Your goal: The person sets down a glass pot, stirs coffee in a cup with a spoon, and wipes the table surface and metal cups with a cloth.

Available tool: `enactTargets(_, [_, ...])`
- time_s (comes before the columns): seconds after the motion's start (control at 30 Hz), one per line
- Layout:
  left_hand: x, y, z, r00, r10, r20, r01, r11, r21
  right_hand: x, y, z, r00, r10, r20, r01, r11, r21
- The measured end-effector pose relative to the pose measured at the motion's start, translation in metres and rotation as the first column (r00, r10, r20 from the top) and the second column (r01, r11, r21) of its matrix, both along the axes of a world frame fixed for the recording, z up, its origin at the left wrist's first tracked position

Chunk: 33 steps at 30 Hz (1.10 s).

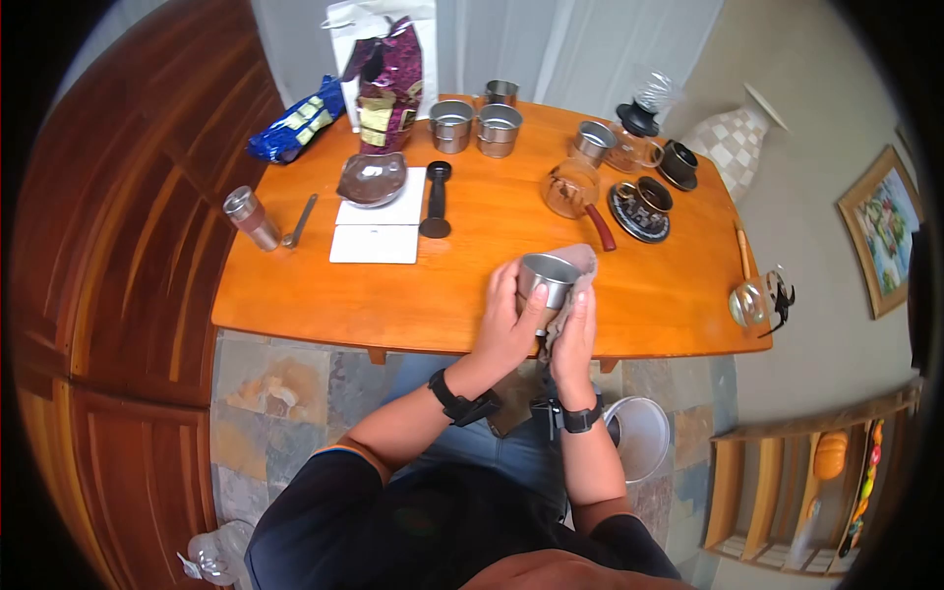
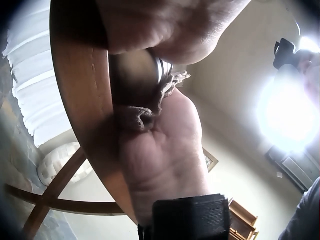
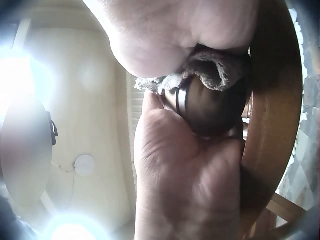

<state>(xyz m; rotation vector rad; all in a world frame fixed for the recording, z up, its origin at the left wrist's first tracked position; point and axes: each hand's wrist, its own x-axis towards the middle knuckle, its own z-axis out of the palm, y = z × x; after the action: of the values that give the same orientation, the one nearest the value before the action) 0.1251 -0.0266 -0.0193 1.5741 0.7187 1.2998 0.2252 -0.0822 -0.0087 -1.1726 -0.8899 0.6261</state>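
Observation:
A metal cup [image 1: 551, 275] with a brown band is held between both hands over the table's front edge. The left hand [image 1: 513, 320] grips its left side, thumb toward the front. On the right side, the right hand [image 1: 573, 334] holds a grey-brown cloth [image 1: 580, 262] against the cup, its fingers pointing up along it. In the left wrist view the cloth [image 2: 137, 116] lies between the right palm [image 2: 165, 145] and the cup's dark base [image 2: 132, 75]. The right wrist view shows the left palm [image 3: 190, 165] under the cup [image 3: 210, 107]; most fingertips are hidden there.
On the wooden table [image 1: 472, 295] are a white scale [image 1: 376, 244], brown dish [image 1: 373, 179], black tamper [image 1: 437, 202], tumbler [image 1: 252, 218], spoon [image 1: 300, 221], several metal cups [image 1: 451, 127], bags [image 1: 388, 88], red-handled glass pot [image 1: 570, 189] and black cup [image 1: 653, 196]. A bin [image 1: 644, 438] stands below.

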Motion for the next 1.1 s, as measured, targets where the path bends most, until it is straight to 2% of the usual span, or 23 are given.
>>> enactTargets(0.03, [0.002,0.001,-0.004,0.985,0.125,-0.121,-0.101,0.977,0.186,0.004,0.001,-0.008,1.000,-0.002,-0.006,0.002,1.000,-0.002])
enactTargets(0.13, [0.000,-0.009,0.016,0.982,0.126,-0.140,-0.108,0.985,0.133,0.003,0.000,-0.007,0.999,-0.024,0.047,0.025,0.999,-0.024])
enactTargets(0.17, [0.003,-0.007,0.010,1.000,0.026,-0.007,-0.026,0.999,0.031,0.004,0.002,-0.011,1.000,-0.020,0.020,0.020,1.000,-0.006])
enactTargets(0.2, [0.006,-0.005,0.005,1.000,0.013,-0.004,-0.013,0.999,0.030,0.004,0.003,-0.013,1.000,-0.014,-0.008,0.014,1.000,0.011])
enactTargets(0.27, [0.007,-0.002,0.001,0.976,-0.077,0.201,0.095,0.992,-0.081,0.004,0.001,-0.010,0.999,-0.035,0.015,0.035,0.999,0.004])
enactTargets(0.33, [0.002,-0.002,0.003,0.986,-0.085,0.141,0.097,0.992,-0.082,0.000,-0.002,0.002,0.998,-0.010,0.056,0.011,1.000,-0.027])
enactTargets(0.4, [-0.001,-0.001,0.001,0.987,0.085,-0.140,-0.067,0.989,0.129,0.002,-0.001,0.001,0.999,0.012,0.045,-0.010,0.999,-0.048])
enactTargets(0.53, [0.001,-0.006,0.009,0.978,0.121,-0.171,-0.092,0.981,0.169,0.004,0.002,-0.008,1.000,0.013,0.006,-0.014,1.000,0.023])
enactTargets(0.6, [0.005,-0.003,0.002,0.985,-0.070,0.158,0.089,0.989,-0.118,0.004,0.003,-0.007,1.000,0.014,0.001,-0.015,0.999,0.030])
enactTargets(0.67, [0.004,0.000,-0.001,0.983,-0.086,0.162,0.108,0.985,-0.138,0.003,0.002,-0.004,0.997,-0.015,0.072,0.013,1.000,0.024])
enactTargets(0.73, [0.003,0.002,-0.003,0.981,-0.103,0.162,0.129,0.979,-0.160,0.004,0.002,-0.006,0.998,-0.004,0.056,0.003,1.000,0.014])
enactTargets(0.8, [0.002,0.001,0.000,0.996,0.038,-0.086,-0.031,0.996,0.085,0.004,0.001,-0.007,0.999,0.014,0.037,-0.014,1.000,0.001])
enactTargets(0.93, [-0.001,-0.006,0.014,0.982,0.108,-0.154,-0.084,0.985,0.151,0.004,0.001,-0.008,0.997,0.037,-0.063,-0.037,0.999,0.009])
enactTargets(1.0, [-0.004,-0.004,0.013,0.995,0.000,-0.103,0.001,1.000,0.011,0.004,0.002,-0.005,1.000,0.016,-0.011,-0.016,1.000,0.016])
enactTargets(1.03, [0.001,-0.001,0.001,0.999,-0.034,0.007,0.034,0.998,-0.061,0.002,0.001,-0.002,1.000,0.008,-0.013,-0.008,1.000,0.001])
enactTargets(1.07, [0.001,-0.002,0.003,1.000,-0.015,0.002,0.015,0.998,-0.063,0.002,0.001,-0.003,0.999,0.027,-0.019,-0.027,1.000,0.000])
enactTargets(1.1, [0.000,-0.003,0.007,0.997,-0.058,0.042,0.063,0.993,-0.101,0.004,0.000,-0.004,1.000,0.022,0.008,-0.022,1.000,0.001])
